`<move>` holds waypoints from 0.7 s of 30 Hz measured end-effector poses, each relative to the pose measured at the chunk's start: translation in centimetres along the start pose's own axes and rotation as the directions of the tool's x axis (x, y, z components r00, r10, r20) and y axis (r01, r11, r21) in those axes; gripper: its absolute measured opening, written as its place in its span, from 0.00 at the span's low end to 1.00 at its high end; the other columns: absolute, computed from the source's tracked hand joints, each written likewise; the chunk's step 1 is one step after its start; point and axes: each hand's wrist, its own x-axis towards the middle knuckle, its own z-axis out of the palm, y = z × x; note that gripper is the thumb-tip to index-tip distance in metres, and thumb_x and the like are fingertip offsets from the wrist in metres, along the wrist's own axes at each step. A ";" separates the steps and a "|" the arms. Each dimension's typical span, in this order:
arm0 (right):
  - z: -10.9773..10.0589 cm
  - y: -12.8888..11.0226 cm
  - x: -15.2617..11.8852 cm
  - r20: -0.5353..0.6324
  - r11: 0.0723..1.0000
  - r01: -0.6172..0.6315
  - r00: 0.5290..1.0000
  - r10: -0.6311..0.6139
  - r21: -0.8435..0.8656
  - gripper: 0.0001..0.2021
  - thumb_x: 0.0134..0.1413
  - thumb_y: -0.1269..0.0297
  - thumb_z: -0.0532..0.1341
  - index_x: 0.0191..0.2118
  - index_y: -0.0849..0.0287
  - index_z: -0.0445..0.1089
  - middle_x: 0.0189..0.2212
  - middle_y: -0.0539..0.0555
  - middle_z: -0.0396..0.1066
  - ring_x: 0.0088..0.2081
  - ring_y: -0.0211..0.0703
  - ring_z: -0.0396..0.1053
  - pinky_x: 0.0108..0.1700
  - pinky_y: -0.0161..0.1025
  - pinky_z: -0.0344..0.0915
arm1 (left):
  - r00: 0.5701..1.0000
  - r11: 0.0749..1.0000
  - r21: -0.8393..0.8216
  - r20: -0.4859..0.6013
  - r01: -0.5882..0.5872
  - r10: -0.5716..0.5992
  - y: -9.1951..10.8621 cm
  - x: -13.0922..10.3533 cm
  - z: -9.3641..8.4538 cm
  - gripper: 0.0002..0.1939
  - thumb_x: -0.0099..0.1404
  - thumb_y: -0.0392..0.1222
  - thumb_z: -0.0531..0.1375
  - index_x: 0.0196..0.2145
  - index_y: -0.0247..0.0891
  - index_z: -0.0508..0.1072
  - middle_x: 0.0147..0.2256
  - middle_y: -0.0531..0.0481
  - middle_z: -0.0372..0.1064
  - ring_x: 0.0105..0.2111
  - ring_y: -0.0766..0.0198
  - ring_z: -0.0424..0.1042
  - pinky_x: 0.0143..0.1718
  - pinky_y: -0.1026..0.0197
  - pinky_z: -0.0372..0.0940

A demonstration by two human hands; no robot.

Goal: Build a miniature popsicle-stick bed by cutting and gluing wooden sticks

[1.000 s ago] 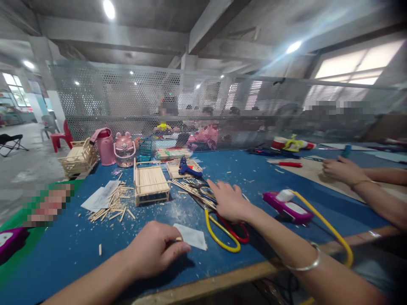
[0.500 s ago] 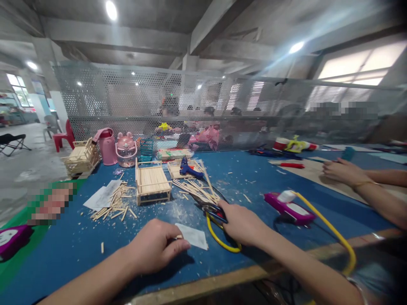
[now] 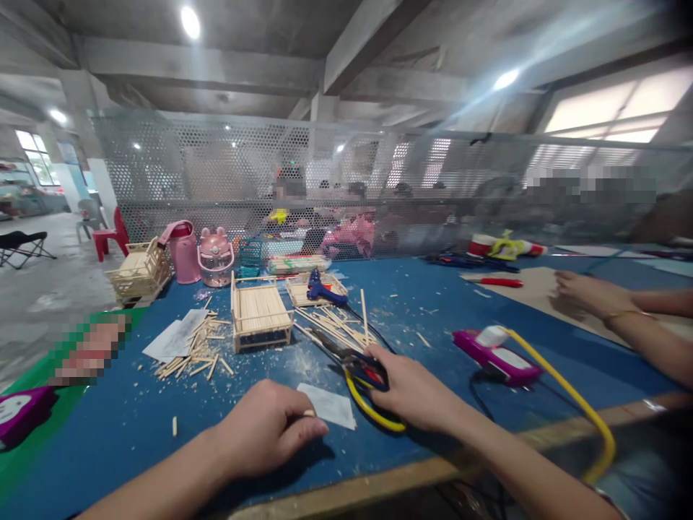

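My left hand (image 3: pixel 273 426) rests low over the table, thumb and forefinger pinching a short piece of wooden stick (image 3: pixel 309 414). Beside its fingertips lies a white paper slip (image 3: pixel 328 406). My right hand (image 3: pixel 414 386) is closed around dark-handled cutting pliers (image 3: pixel 346 355), jaws pointing up and left. A thin wooden stick (image 3: pixel 364 318) stands up from its fingertips. Beneath that hand curves a yellow loop (image 3: pixel 373 417); whether it belongs to the pliers I cannot tell. Loose long sticks (image 3: pixel 338 325) lie just beyond the jaws.
A small stick-built bed frame (image 3: pixel 260 314) stands behind a pile of short sticks (image 3: pixel 201 347). Farther back lies a blue glue gun (image 3: pixel 325 290). A purple device (image 3: pixel 497 357) with a yellow cable (image 3: pixel 563 390) sits right. Another person's hands (image 3: pixel 595 292) work at far right.
The pliers' jaws have swung left and up, showing more clearly. The stick at my right fingertips has turned from leaning left to nearly upright. My left hand shifts slightly right and down.
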 end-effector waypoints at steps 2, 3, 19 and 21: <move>-0.1 -0.1 0.0 -0.030 0.997 0.028 0.999 -0.026 0.068 0.14 0.39 0.69 0.56 0.38 0.58 0.62 0.31 0.54 0.71 0.31 0.43 0.67 0.31 0.34 0.56 | 1.000 1.000 -0.010 0.001 0.001 -0.001 0.0 0.0 0.0 0.18 0.64 0.47 0.49 0.24 0.35 0.69 0.21 0.53 0.65 0.21 0.71 0.58 0.24 0.69 0.50; -0.1 -0.2 0.0 -0.049 0.994 0.035 0.998 -0.030 0.100 0.14 0.39 0.69 0.56 0.38 0.59 0.62 0.31 0.53 0.70 0.31 0.42 0.66 0.30 0.34 0.56 | 1.000 1.000 -0.014 0.002 0.002 -0.002 0.0 0.0 0.0 0.18 0.64 0.47 0.49 0.24 0.35 0.69 0.21 0.53 0.65 0.21 0.71 0.58 0.24 0.69 0.50; -1.0 -0.5 -0.9 -0.051 0.966 0.104 0.994 -0.095 0.238 0.18 0.37 0.72 0.56 0.40 0.60 0.64 0.36 0.54 0.71 0.35 0.42 0.68 0.37 0.35 0.63 | 0.999 0.992 0.120 0.006 0.033 -0.034 -0.4 0.2 0.0 0.18 0.65 0.48 0.48 0.27 0.37 0.72 0.24 0.51 0.69 0.24 0.68 0.64 0.26 0.68 0.54; -1.0 -0.4 -1.0 -0.060 0.944 0.084 0.996 -0.068 0.320 0.21 0.35 0.71 0.58 0.43 0.61 0.64 0.41 0.56 0.70 0.40 0.45 0.68 0.42 0.37 0.63 | 0.999 0.991 0.126 0.016 0.034 -0.036 -0.3 0.2 0.0 0.18 0.65 0.48 0.48 0.28 0.37 0.72 0.25 0.50 0.70 0.25 0.68 0.65 0.26 0.67 0.54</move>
